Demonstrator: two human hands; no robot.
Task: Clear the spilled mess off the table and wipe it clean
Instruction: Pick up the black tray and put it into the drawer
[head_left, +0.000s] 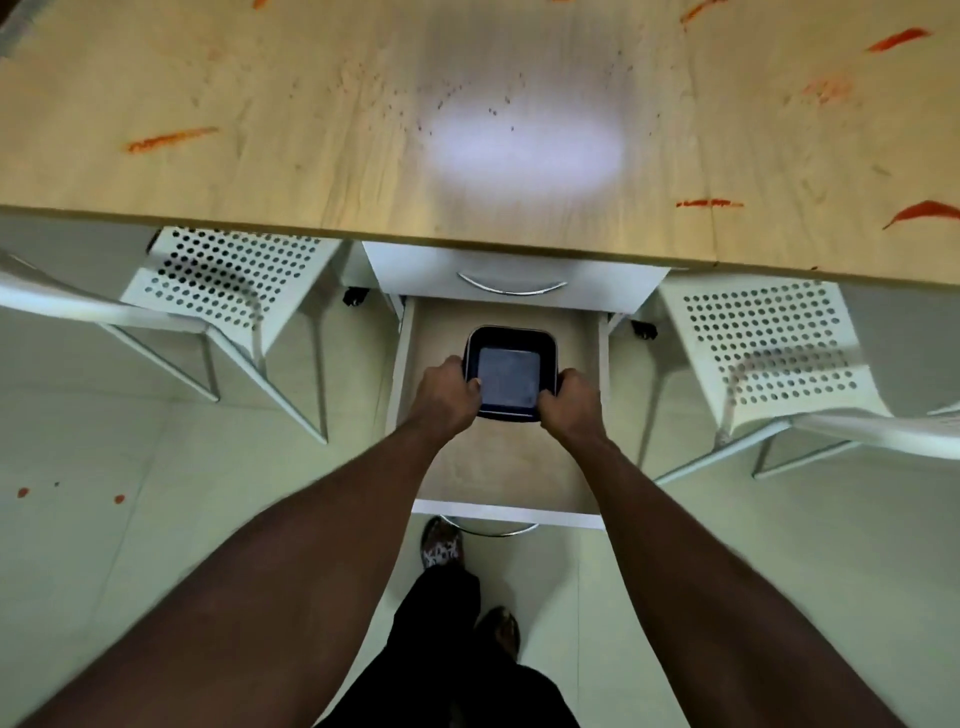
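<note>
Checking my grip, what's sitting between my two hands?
A black square container, gripped at its sides by left hand and right hand, in the head view.

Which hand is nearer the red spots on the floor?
Left. The left hand grips the side of the black container toward the red spots; the right hand grips the opposite side.

office, desk (311, 156), drawer unit (511, 275), perforated chairs (769, 332)
</note>
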